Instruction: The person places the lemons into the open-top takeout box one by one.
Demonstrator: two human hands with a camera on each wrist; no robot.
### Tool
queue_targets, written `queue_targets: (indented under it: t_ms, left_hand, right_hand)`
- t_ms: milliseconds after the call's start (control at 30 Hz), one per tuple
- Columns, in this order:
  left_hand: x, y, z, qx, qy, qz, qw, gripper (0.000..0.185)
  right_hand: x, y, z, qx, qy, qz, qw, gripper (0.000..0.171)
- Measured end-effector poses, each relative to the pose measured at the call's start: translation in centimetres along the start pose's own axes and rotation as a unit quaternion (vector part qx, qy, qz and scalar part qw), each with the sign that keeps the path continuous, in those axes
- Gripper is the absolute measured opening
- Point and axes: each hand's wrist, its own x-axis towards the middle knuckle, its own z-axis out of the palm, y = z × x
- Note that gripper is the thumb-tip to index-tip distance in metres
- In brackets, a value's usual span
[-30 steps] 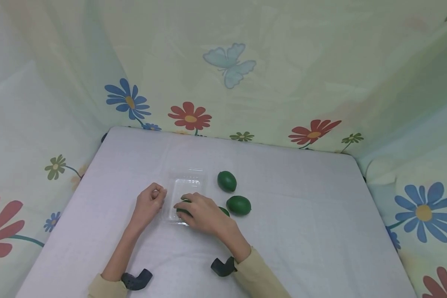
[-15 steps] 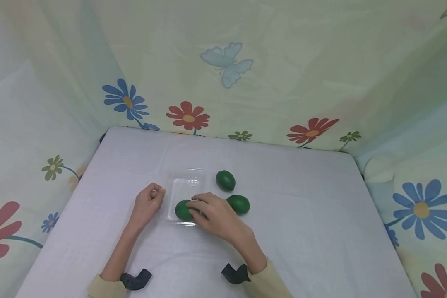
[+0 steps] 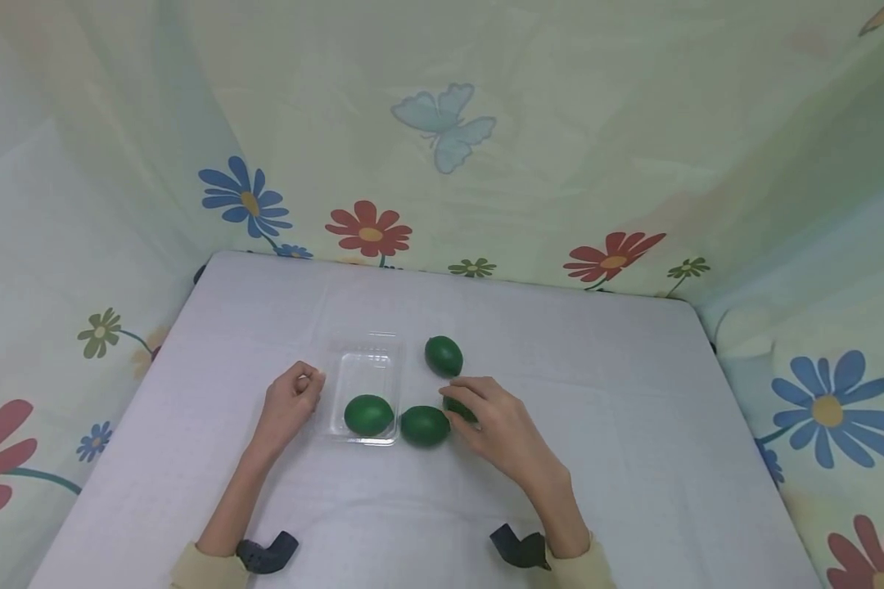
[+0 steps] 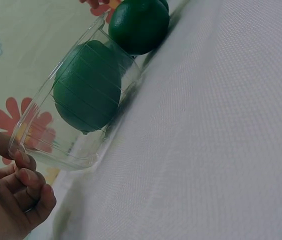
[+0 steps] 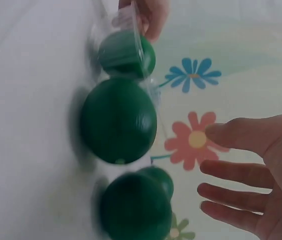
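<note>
My left hand (image 3: 289, 405) pinches the left rim of a clear plastic container (image 3: 357, 376); the left wrist view shows its thumb and fingertips (image 4: 25, 159) at the rim. A green lime (image 3: 369, 415) lies inside, at the container's near end. Just outside the right wall sits a second lime (image 3: 424, 426). My right hand (image 3: 504, 429) is over another lime (image 3: 458, 409), partly covering it in the head view. In the right wrist view that hand's fingers (image 5: 236, 172) are extended and apart from the limes, holding nothing. A further lime (image 3: 444, 357) rests farther back.
A white cloth covers the table (image 3: 597, 425). Behind it and at both sides hangs a curtain (image 3: 560, 147) printed with flowers and a butterfly. Dark wrist-worn devices (image 3: 268, 553) show at both sleeves.
My right hand has let go of the lime in the container and moved right, over a lime outside. The lime beside the container has come into view. My left hand stays at the rim.
</note>
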Motion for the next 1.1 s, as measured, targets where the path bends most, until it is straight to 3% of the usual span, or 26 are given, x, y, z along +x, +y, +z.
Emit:
queue_targets:
  t_ms: [367, 667, 1100]
  left_hand:
    - [-0.1, 0.0, 0.0, -0.003, -0.001, -0.004, 1.0000, 0.024]
    - [-0.2, 0.2, -0.1, -0.001, -0.002, -0.002, 1.0000, 0.025]
    - [-0.2, 0.2, -0.2, -0.010, -0.007, 0.000, 0.9999, 0.024]
  right_hand:
    - [-1.4, 2.7, 1.6, -0.004, -0.057, 0.076, 0.995, 0.068]
    - [-2.1, 3.9, 3.6, 0.034, -0.073, 0.108, 0.991, 0.068]
    - [-2.5, 4.3, 4.5, 0.020, -0.049, 0.094, 0.994, 0.064]
